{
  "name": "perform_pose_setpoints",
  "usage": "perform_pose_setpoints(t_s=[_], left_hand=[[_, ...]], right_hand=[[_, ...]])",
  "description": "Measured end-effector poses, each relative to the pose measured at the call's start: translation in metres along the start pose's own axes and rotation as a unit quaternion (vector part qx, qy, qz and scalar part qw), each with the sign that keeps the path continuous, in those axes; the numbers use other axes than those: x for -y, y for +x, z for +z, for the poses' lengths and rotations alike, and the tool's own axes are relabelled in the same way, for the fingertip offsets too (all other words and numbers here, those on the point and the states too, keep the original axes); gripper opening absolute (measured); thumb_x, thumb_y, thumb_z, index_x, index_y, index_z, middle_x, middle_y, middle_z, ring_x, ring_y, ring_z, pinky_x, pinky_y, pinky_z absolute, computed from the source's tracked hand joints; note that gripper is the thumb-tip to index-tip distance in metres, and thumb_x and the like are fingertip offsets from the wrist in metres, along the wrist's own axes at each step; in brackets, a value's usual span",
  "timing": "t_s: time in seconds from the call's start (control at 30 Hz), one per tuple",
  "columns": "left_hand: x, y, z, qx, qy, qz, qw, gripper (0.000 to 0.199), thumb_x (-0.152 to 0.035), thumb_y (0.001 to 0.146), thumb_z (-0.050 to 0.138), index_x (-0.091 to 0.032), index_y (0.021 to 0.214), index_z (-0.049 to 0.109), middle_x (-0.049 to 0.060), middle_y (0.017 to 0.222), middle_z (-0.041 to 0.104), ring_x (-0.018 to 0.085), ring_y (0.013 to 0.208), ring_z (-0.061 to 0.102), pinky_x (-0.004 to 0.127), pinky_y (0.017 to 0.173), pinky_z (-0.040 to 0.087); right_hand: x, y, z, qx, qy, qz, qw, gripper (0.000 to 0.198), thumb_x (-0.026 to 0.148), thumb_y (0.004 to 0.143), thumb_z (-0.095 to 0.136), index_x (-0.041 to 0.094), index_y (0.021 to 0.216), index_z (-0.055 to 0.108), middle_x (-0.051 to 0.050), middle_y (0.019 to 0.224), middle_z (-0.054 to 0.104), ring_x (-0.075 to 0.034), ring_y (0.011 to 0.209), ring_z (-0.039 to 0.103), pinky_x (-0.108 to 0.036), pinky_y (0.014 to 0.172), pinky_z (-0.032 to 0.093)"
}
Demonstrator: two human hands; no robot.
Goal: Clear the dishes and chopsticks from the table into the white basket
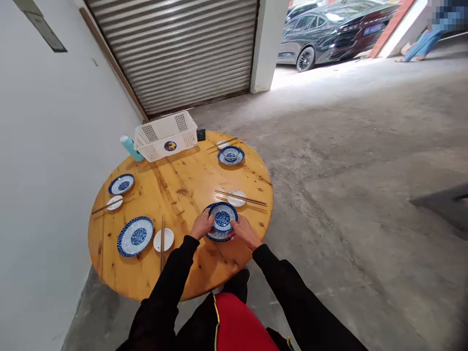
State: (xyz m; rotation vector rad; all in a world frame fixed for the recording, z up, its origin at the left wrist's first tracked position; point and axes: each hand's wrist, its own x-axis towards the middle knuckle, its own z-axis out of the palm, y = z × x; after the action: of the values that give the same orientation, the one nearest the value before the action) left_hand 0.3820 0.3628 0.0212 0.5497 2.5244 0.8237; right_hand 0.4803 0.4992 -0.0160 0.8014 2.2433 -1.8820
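A blue-and-white patterned bowl (223,218) is between my two hands, over a matching plate (218,238) near the table's right front edge. My left hand (203,224) grips the bowl's left rim, thumb on top. My right hand (244,230) holds its right rim in the same way. Whether the bowl touches the plate, I cannot tell. Just beyond it lies a small white dish (237,198) with a pair of chopsticks (252,200) across it.
On the round wooden table (183,170) are more place settings: a left plate (121,184), a front-left plate (135,236), and a far plate with a bowl (231,154). A white plastic basket (166,138) and a turquoise bottle (131,148) stand at the back, near the wall.
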Motion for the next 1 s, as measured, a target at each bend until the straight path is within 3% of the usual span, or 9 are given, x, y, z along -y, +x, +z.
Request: perform_pose_setpoints(t_s=[0.17, 0.3, 0.57, 0.77, 1.0], left_hand=[[-0.027, -0.001, 0.019, -0.018, 0.083, 0.016, 0.996, 0.032, -0.03, 0.1, 0.047, -0.021, 0.126, 0.063, 0.011, 0.113, 0.076, 0.025, 0.103, 0.074, 0.031, 0.092, 0.053], [-0.06, 0.007, 0.042, -0.014, 0.118, -0.01, 0.993, 0.039, -0.031, 0.105, 0.04, -0.021, 0.138, 0.057, 0.014, 0.115, 0.077, 0.028, 0.105, 0.075, 0.033, 0.091, 0.052], [-0.124, 0.042, 0.072, 0.006, 0.078, -0.066, 0.995, 0.045, -0.03, 0.106, 0.038, -0.02, 0.149, 0.047, 0.014, 0.115, 0.078, 0.03, 0.107, 0.075, 0.034, 0.089, 0.052], [-0.152, 0.065, 0.08, 0.018, 0.088, -0.083, 0.992, 0.048, -0.033, 0.107, 0.037, -0.015, 0.151, 0.045, 0.018, 0.118, 0.076, 0.03, 0.111, 0.075, 0.034, 0.091, 0.054], [-0.175, 0.068, 0.108, -0.031, 0.069, -0.154, 0.985, 0.044, -0.032, 0.107, 0.035, -0.014, 0.145, 0.049, 0.016, 0.112, 0.078, 0.031, 0.104, 0.077, 0.037, 0.085, 0.056]], right_hand=[[-0.006, 0.003, -0.048, -0.004, -0.012, -0.007, 1.0, 0.012, 0.02, 0.084, 0.043, 0.022, 0.083, 0.055, -0.007, 0.068, 0.071, -0.023, 0.059, 0.071, -0.029, 0.055, 0.057], [-0.007, 0.013, -0.093, 0.005, -0.044, -0.037, 0.998, 0.01, 0.025, 0.081, 0.042, 0.024, 0.082, 0.052, -0.003, 0.06, 0.066, -0.021, 0.051, 0.066, -0.028, 0.049, 0.054], [-0.01, 0.051, -0.17, -0.001, -0.14, -0.063, 0.988, 0.019, 0.041, 0.082, 0.044, 0.024, 0.081, 0.052, -0.006, 0.066, 0.065, -0.024, 0.063, 0.066, -0.029, 0.048, 0.051], [-0.002, 0.069, -0.203, 0.021, -0.091, -0.031, 0.995, 0.023, 0.046, 0.081, 0.045, 0.024, 0.086, 0.051, -0.004, 0.064, 0.064, -0.021, 0.05, 0.061, -0.03, 0.044, 0.049], [-0.002, 0.1, -0.232, 0.134, -0.086, -0.013, 0.987, 0.025, 0.049, 0.079, 0.047, 0.024, 0.079, 0.05, -0.002, 0.053, 0.06, -0.02, 0.042, 0.059, -0.029, 0.041, 0.047]])
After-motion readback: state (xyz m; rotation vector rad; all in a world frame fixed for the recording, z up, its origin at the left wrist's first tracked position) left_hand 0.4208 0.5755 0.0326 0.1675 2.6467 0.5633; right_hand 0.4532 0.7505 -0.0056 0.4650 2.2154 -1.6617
